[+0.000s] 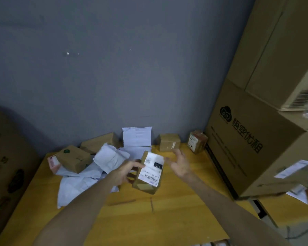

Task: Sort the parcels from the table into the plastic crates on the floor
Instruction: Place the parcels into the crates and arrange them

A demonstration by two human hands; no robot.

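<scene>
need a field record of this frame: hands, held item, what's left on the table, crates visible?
left hand: grips the labelled box by its left side
right hand: open, fingers spread, just right of the box; contact unclear
labelled box: tilted, white barcode label facing the camera
table: yellow wood
parcels left: white mailers, green-sticker box, pink parcel, plain box, taped box
crates: not in view
right of table: large carton
</scene>
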